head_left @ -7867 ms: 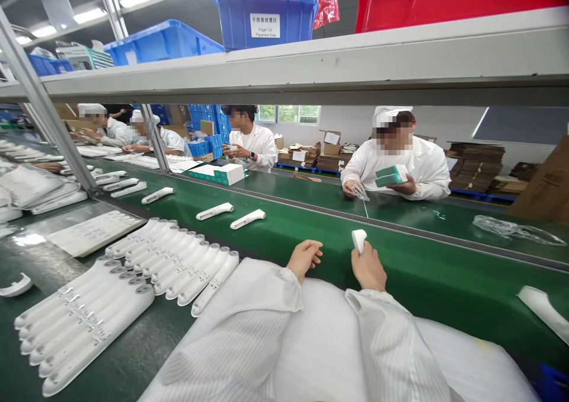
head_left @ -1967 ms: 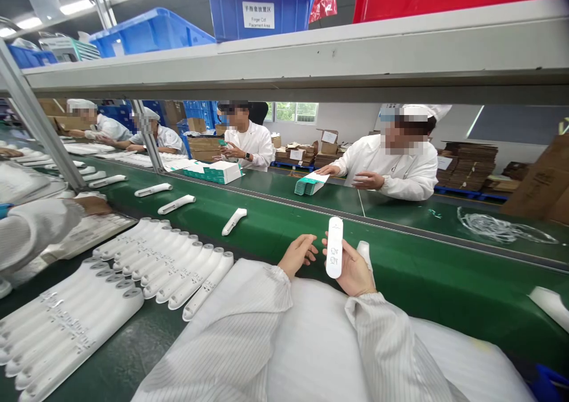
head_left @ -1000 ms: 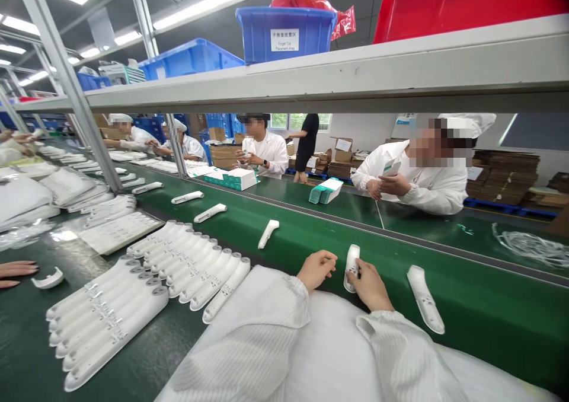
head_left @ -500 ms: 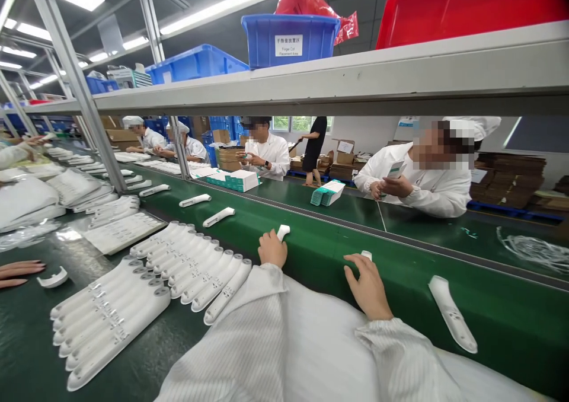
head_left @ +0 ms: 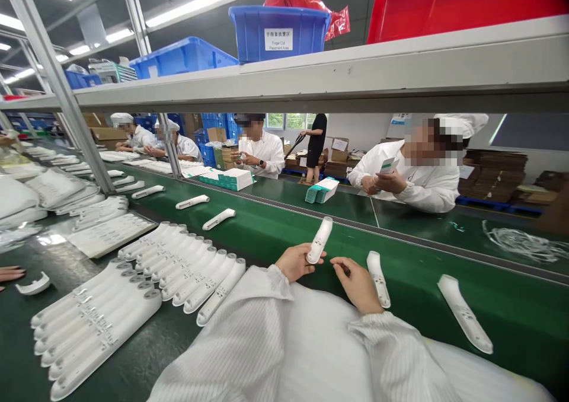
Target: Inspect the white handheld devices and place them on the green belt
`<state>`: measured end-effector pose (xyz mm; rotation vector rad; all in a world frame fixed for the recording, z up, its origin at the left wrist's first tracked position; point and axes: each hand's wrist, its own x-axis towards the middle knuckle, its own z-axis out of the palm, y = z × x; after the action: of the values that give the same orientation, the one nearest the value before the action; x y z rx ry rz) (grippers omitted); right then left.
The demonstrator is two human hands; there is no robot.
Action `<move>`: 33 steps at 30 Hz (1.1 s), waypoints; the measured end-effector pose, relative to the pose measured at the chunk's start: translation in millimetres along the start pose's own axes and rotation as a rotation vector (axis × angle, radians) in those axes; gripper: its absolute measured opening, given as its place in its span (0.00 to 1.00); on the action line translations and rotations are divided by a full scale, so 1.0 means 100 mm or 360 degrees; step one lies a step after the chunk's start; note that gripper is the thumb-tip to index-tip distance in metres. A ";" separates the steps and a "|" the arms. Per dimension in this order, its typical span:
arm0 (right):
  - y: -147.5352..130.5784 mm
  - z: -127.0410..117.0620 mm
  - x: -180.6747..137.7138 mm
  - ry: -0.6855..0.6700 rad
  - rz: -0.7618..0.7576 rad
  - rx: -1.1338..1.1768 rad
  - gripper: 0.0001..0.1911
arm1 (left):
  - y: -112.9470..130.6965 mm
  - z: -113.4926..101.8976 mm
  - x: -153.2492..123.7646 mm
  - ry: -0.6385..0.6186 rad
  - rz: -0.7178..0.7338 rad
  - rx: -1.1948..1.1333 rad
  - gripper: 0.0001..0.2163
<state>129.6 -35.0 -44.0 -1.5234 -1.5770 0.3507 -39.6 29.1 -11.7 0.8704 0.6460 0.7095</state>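
Centrally, the left hand (head_left: 296, 261) grips a white plastic handheld thermometer (head_left: 320, 240) upright, while the right hand (head_left: 358, 283) rests loose beside another white thermometer body (head_left: 379, 278) on the green belt (head_left: 422, 283).

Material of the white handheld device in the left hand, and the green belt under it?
The white handheld device in the left hand: looks like moulded plastic, smooth semi-matte; uniform white, soft highlights. The conveyor belt: probably PVC or rubber, dull green, flat, faint sheen; can't tell which.
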 end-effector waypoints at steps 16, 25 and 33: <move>0.03 -0.03 0.06 0.0194 0.0403 0.0826 0.13 | -0.13 0.18 -0.09 -0.0596 0.0085 0.0054 0.25; -0.10 -0.08 0.05 0.0181 0.0645 0.1754 0.14 | -0.27 0.28 0.01 -0.0391 0.0427 0.0786 0.39; -0.22 -0.22 0.03 -0.0017 0.0891 0.2279 0.12 | -0.27 0.27 0.07 0.0081 0.0363 0.0807 0.21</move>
<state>132.2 -45.4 -14.5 -0.7061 -0.4768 1.4135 -7.9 10.4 -22.8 1.4134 0.7958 0.7873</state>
